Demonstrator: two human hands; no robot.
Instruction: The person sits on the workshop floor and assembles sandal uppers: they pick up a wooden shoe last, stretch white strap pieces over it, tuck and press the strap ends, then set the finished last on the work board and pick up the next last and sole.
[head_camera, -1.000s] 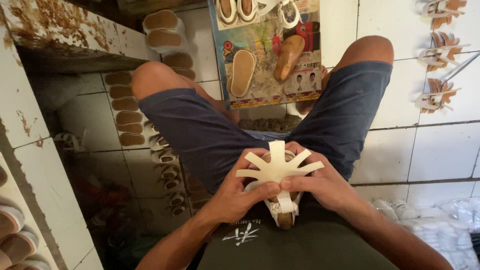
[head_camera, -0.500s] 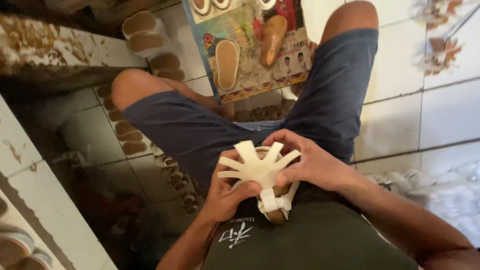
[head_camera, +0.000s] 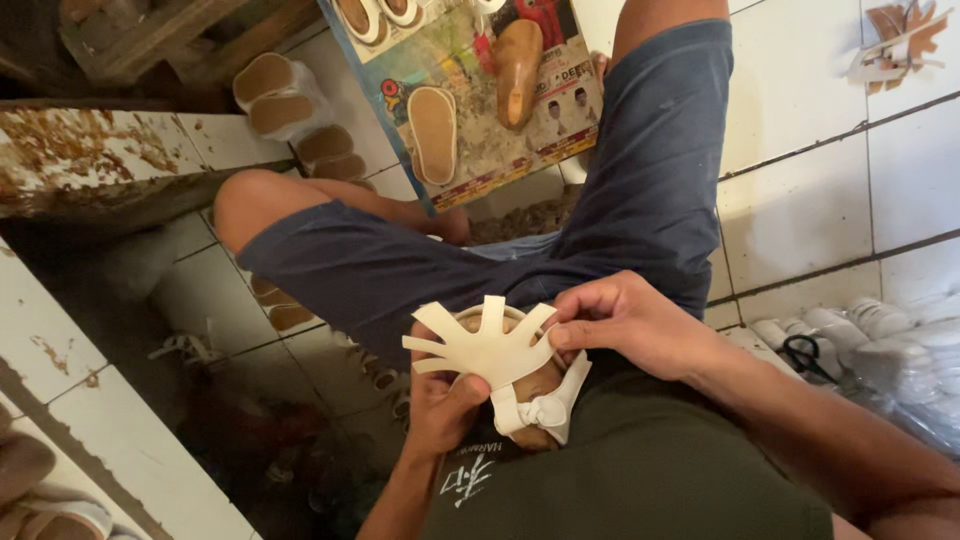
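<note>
I sit on a tiled floor in dark blue shorts and hold a shoe piece over my lap. It is a cream upper (head_camera: 482, 349) cut into several fanned tabs, lying over a brown shoe form (head_camera: 538, 384) with a white strap and bow (head_camera: 545, 409) at its near end. My left hand (head_camera: 441, 403) grips the form and upper from below, thumb on the cream piece. My right hand (head_camera: 620, 320) pinches the right-hand tabs at the upper's edge.
A colourful printed sheet (head_camera: 470, 120) lies ahead with a tan insole (head_camera: 432, 133) and a brown shoe form (head_camera: 519, 58) on it. Stacked soles (head_camera: 277, 95) stand left of it. White shoe parts in plastic and black scissors (head_camera: 808, 352) lie at right. A rusty white ledge (head_camera: 100, 160) is at left.
The view has tilted and shifted, and my knees now sit higher in the frame. Both hands have stayed on the cream upper, my right fingers moving onto its right-hand tabs.
</note>
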